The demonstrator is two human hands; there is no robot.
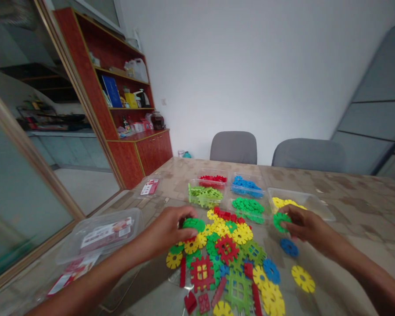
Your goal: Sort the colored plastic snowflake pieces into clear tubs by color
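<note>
A heap of plastic interlocking pieces (pixel 228 259) in red, yellow, green and blue lies on the table in front of me. My left hand (pixel 169 228) is closed round a green round piece (pixel 193 224) at the heap's left top edge. My right hand (pixel 301 224) pinches a green gear piece (pixel 279 220) to the right of the heap. Loose blue (pixel 289 247) and yellow (pixel 303 278) gear pieces lie just below my right hand.
Clear tubs behind the heap hold sorted pieces: light green (pixel 204 195), red (pixel 212 178), blue (pixel 246 186), green (pixel 249 205), yellow (pixel 299 204). A lidded clear box (pixel 102 232) stands at left. Two grey chairs (pixel 233 147) stand beyond the table; a red shelf unit (pixel 125 105) is at left.
</note>
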